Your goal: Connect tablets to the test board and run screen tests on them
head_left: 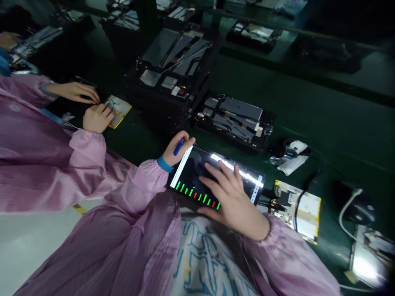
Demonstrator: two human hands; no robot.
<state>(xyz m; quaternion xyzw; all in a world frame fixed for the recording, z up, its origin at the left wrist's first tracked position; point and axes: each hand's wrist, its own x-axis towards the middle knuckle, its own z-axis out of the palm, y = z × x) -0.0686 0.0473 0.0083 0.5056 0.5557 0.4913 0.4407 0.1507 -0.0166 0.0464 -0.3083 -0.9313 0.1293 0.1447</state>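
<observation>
A lit tablet screen (185,168) lies tilted at the bench's near edge, showing a dark picture with a row of green and red marks. My left hand (177,149), with a blue band at the wrist, is closed around a blue pen (179,146) by the screen's upper left corner. Over the middle of the screen, my right hand (230,193) is spread, fingertips at the glass; exact contact cannot be made out. A cable leads from the screen's right end toward a white and yellow battery pack (311,205).
Stacks of opened tablet housings (231,117) stand behind the screen. A black device with white tape (291,156) and loose cables lie to the right. At left, a co-worker's hands (97,117) work on another battery pack (121,109).
</observation>
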